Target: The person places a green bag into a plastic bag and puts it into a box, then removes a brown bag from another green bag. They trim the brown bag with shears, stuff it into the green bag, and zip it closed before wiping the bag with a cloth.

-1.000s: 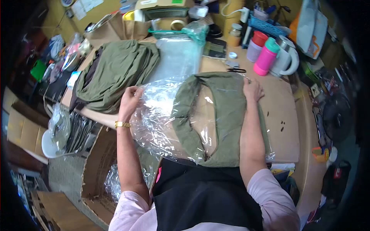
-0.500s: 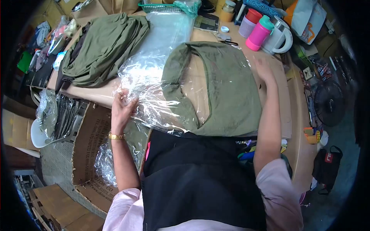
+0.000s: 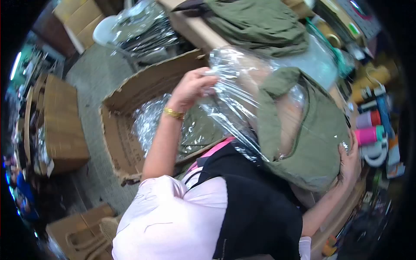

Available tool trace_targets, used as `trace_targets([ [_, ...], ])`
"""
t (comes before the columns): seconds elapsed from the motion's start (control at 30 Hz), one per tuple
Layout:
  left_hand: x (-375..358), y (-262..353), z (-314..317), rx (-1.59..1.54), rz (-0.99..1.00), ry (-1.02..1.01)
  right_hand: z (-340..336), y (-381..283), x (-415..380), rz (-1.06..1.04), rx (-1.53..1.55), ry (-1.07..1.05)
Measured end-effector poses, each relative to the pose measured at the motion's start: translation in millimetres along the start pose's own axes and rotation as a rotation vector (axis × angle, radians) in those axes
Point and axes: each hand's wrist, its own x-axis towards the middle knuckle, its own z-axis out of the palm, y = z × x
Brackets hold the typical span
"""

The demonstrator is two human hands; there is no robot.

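Note:
My left hand [image 3: 193, 89] is closed on the gathered loose end of a clear plastic bag [image 3: 234, 93]. Inside that plastic lies an olive-green cloth bag [image 3: 318, 130] with a wide loop-like strap opening. My right hand [image 3: 350, 162] grips the opposite edge of the wrapped bag, its thumb on top. The package is tilted and partly over the table edge, in front of my black apron. Below my left hand stands an open cardboard box [image 3: 125, 108] with shiny plastic-wrapped olive pieces [image 3: 197, 132] inside.
A pile of olive cloth [image 3: 260, 26] and a stack of clear plastic sleeves [image 3: 323, 65] lie on the table. A pink bottle [image 3: 365, 136] and a kettle [image 3: 373, 154] stand at the right. A white chair [image 3: 105, 30] holds wrapped packages. Another cardboard box [image 3: 65, 117] stands left.
The view has turned left toward the cardboard box. Both hands have lifted the wrapped bag from the table and shifted it toward the box. My right hand has taken hold of its edge.

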Motion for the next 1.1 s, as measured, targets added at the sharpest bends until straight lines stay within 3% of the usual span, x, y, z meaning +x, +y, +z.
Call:
trace_targets([
  [0.03, -20.1, 0.6, -38.1, 0.014, -0.030, 0.054, 19.2, -24.0, 3.9, -0.014, 0.008, -0.039],
  [0.1, -66.9, -4.3, -116.0, 0.040, -0.035, 0.182, 61.7, -62.5, 13.3, -0.145, 0.068, -0.358],
  [0.17, -120.4, 7.5, -155.0, 0.152, -0.100, 0.467, 132.1, -101.7, 8.3, -0.280, 0.127, -0.554],
  [0.23, -161.7, -19.0, -215.7, 0.064, -0.053, 0.565, 204.2, -137.7, -3.8, -0.400, 0.000, -0.636],
  [0.3, -197.4, -39.1, -262.9, 0.043, -0.104, 0.659, 279.0, -141.4, -8.3, -0.524, 0.114, -0.717],
  [0.5, -237.1, -108.9, -332.9, 0.000, -0.130, 0.861, 418.0, -116.6, -16.0, -0.520, 0.075, -0.908],
  [0.57, -237.6, -156.2, -357.3, 0.385, -0.415, 0.942, 438.6, -86.0, -24.9, -0.653, -0.261, -0.936],
  [0.6, -233.9, -177.7, -360.4, 0.948, -0.496, 1.054, 439.5, -80.2, -29.0, -0.592, -0.471, -1.062],
  [0.63, -213.6, -135.2, -311.0, 1.016, -0.752, 1.159, 440.0, -73.8, -35.4, -0.636, -0.595, -1.061],
  [0.7, -194.6, -148.4, -302.8, 1.327, -0.601, 1.200, 431.4, -64.2, -37.7, -0.636, -0.571, -1.225],
  [0.73, -183.2, -149.4, -290.0, 1.324, -0.604, 1.196, 426.0, -59.8, -39.2, -0.622, -0.531, -1.289],
  [0.8, -152.9, -153.7, -258.6, 1.610, -0.241, 1.007, 412.5, -66.9, -41.2, -0.592, -0.530, -1.397],
  [0.83, -139.8, -158.6, -240.1, 1.590, -0.152, 0.930, 407.8, -66.4, -43.3, -0.585, -0.530, -1.426],
  [0.93, -116.9, -185.7, -225.2, 1.608, -0.158, 0.818, 402.0, -61.9, -52.0, -0.546, -0.555, -1.430],
  [1.0, -113.9, -232.3, -251.2, 1.389, -0.680, 0.680, 398.9, -52.6, -58.6, -0.587, -0.558, -1.403],
  [1.07, -123.7, -250.3, -277.6, 1.214, -1.079, 0.494, 394.6, -51.0, -61.3, -0.553, -0.565, -1.431],
  [1.1, -129.4, -262.7, -290.8, 1.215, -1.082, 0.496, 394.0, -50.3, -61.5, -0.524, -0.574, -1.452],
])
